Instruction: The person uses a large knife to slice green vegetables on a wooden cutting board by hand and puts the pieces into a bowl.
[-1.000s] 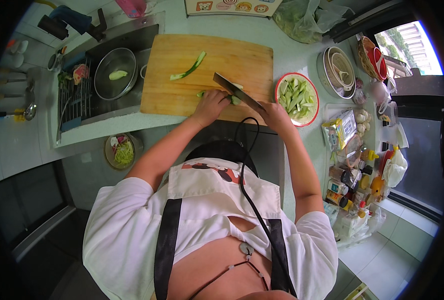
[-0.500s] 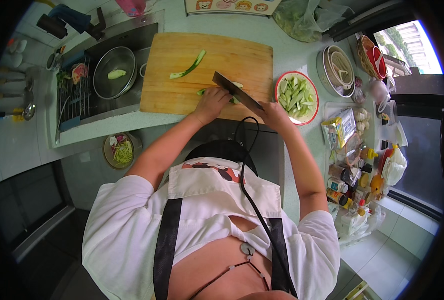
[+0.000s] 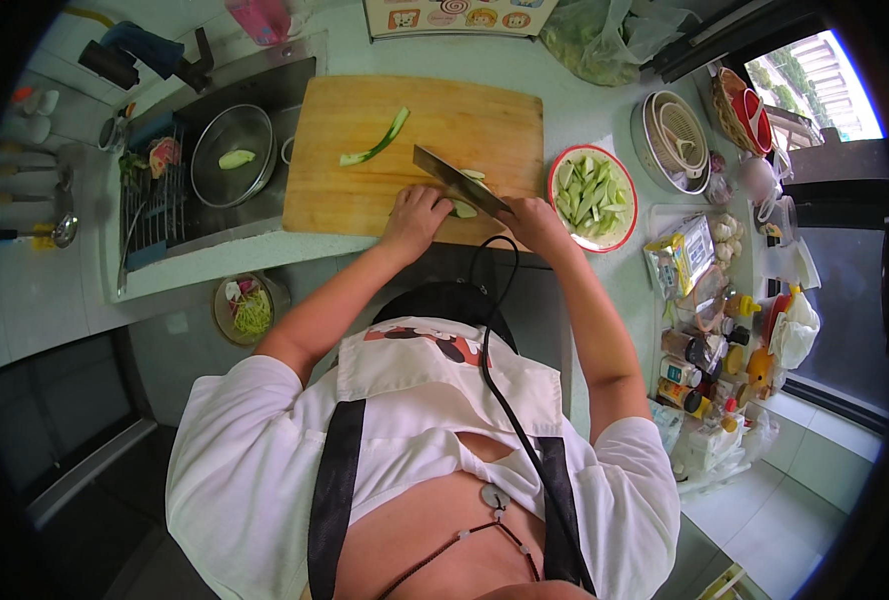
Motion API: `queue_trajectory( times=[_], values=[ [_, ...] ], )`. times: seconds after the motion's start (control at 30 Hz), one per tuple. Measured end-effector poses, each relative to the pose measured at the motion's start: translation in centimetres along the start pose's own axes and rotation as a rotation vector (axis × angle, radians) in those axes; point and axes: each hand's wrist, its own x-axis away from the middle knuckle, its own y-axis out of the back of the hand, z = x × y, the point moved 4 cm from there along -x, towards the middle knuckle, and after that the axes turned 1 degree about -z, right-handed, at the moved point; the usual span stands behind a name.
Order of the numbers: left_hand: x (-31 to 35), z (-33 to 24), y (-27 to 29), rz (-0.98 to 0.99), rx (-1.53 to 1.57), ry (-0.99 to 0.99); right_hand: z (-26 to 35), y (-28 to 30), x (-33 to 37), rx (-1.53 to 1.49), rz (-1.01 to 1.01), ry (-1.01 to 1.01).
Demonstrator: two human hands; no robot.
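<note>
1. Right at the near edge of the cutting board [image 3: 465, 110], a green-skinned vegetable piece [image 3: 462, 209] shows its pale flesh, between the left hand and the knife!
2. Over it, the left hand [image 3: 417, 222] has its fingers curled down; whether that grip pinches the piece or merely rests there, I cannot tell.
3. And the right hand [image 3: 535, 222], by the board's near right corner, has its grip wrapped around the handle of a broad-bladed kitchen knife [image 3: 455, 180].
4. What an angle on that blade, slanting toward the far left corner! Whether its edge touches the piece, the view doesn't show.
5. Just beyond the blade, a pale vegetable slice [image 3: 474, 175]; farther up, left of centre, a curved green strip [image 3: 378, 141] lies alone.
6. Off the board's right edge, on the table [image 3: 610, 110], a red-rimmed bowl [image 3: 605, 243] carries a heap of pale green slices [image 3: 590, 195].
7. Out left, a metal bowl [image 3: 215, 180] sits in the sink [image 3: 285, 90], one pale green chunk [image 3: 236, 159] inside.
8. Toward the table's far right corner: a plastic bag [image 3: 605, 45] of greenery, with nested strainers [image 3: 680, 135] nearer in.
</note>
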Motion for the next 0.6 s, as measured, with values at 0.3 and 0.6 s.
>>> queue_trajectory(
  times=[0.3, 0.6],
  values=[
    [-2.9, 2.7, -1.8, -0.052, 0.188, -0.079, 0.7, 3.1, 1.2, -0.122, -0.042, -0.009],
    [-2.1, 2.5, -2.3, -0.163, 0.201, -0.047, -0.1, 1.9, 1.0, -0.084, 0.105, -0.128]
  ],
)
